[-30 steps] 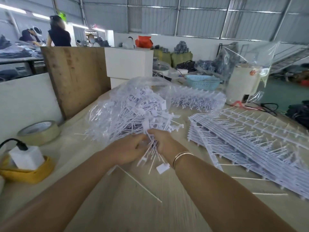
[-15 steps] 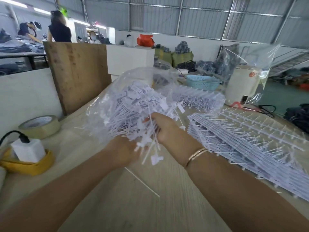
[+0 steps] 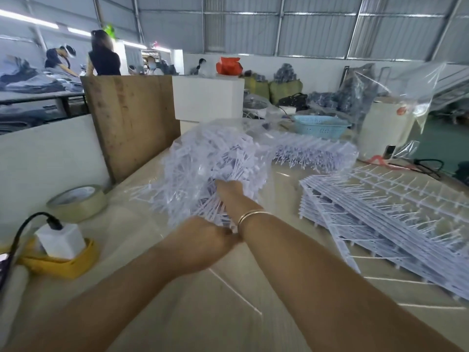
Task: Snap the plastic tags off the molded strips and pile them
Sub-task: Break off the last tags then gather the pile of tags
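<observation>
Hands first: our left hand [image 3: 203, 240] sits nearest us at the foot of the heap, fingers curled under the white stems, though blur keeps us from telling whether it truly pinches any; our right hand [image 3: 229, 191] reaches further, pushed flat into the pile of tags [image 3: 215, 163], its fingertips buried, so we cannot tell what it has hold of. We judge the step to be adding snapped tags to the heap, and to do it well we should let go low and deep so stems lodge among the others rather than spring out onto the table [image 3: 177, 313], where one stray stem [image 3: 236, 292] already lies. The pile rests half inside a clear plastic bag [image 3: 248, 128], so we should keep that film from folding over the opening. To our right, a stack of strips [image 3: 380, 224] with tags attached awaits, well apart from the heap. On our left, a yellow tray [image 3: 63, 262] holds a white charger block [image 3: 61, 240], with a roll of tape [image 3: 76, 203] beyond it. Farther off, a blue basket [image 3: 321, 125] stands behind more bagged strips [image 3: 312, 153]; its contents are hidden from us.
</observation>
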The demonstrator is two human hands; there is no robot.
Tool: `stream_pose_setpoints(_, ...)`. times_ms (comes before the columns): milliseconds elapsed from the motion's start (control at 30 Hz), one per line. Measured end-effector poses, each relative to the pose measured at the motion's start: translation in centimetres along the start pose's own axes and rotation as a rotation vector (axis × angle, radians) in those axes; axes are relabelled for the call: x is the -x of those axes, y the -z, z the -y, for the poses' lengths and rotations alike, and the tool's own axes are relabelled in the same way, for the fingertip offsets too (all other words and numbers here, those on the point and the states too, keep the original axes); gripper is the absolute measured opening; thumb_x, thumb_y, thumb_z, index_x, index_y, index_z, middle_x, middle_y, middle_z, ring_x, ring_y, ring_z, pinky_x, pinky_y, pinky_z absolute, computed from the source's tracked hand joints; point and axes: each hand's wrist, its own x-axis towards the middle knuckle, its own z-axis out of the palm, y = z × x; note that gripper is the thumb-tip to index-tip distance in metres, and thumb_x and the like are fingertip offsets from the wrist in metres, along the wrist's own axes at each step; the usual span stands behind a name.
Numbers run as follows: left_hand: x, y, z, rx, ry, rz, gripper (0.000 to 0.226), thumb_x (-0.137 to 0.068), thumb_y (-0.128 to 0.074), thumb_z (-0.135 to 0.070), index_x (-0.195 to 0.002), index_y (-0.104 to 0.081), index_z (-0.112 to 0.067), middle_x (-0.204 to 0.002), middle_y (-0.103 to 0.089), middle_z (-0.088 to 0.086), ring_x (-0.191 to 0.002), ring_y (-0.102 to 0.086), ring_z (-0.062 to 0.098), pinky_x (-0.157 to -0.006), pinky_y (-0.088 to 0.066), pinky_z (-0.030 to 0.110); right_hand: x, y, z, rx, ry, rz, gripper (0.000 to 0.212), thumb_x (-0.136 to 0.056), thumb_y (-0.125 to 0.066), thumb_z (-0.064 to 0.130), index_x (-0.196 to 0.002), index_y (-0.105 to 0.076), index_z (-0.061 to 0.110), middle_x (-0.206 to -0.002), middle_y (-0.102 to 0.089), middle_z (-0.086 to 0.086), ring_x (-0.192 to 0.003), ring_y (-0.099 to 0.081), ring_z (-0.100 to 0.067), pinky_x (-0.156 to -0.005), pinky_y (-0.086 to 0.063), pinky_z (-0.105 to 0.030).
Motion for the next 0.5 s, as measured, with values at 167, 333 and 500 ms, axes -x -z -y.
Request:
stream_pose_setpoints(167, 0.6, -0.1, 3.2, 0.158, 0.276, 0.296, 0.034, -0.089, -0.046, -0.048, -0.122, -0.041, -0.036, -0.088, -0.062, -0.008, -0.083, -0.061, 0.017, -0.063, -0.036, 0.028, 2.4, 4.1, 2.1, 0.198, 0.000, 0.252, 0.037, -0.096, -0.046, 0.037, -0.116, -0.052, 0.006, -0.103, -0.052, -0.015, -0.070, -0.054, -0.024, -0.065, -0.051, -0.034)
stream_pose_setpoints(333, 0.6, 0.8, 4.0, 0.203, 0.299, 0.240, 0.018, -0.096, -0.039, -0.043, -0.098, -0.054, -0.035, -0.063, -0.046, -0.011, -0.061, -0.046, 0.009, -0.055, -0.031, 0.027, 6.2, 8.3, 2.2, 0.944, 0.402, 0.022, 0.056, -0.098, -0.033, 0.047, -0.092, -0.068, 0.003, -0.071, -0.064, -0.003, -0.055, -0.056, -0.017, -0.065, -0.051, -0.029)
stream_pose_setpoints(500, -0.4, 2.0, 4.0, 0.045, 0.254, 0.172, 0.020, -0.091, -0.046, -0.050, -0.093, -0.062, -0.039, -0.067, -0.054, -0.010, -0.064, -0.048, 0.010, -0.048, -0.020, 0.025, 12.1, 7.7, -2.6, 1.122, 0.644, 0.159, 0.042, -0.099, -0.033, 0.029, -0.082, -0.066, 0.008, -0.083, -0.065, -0.011, -0.074, -0.061, -0.027, -0.069, -0.047, -0.031)
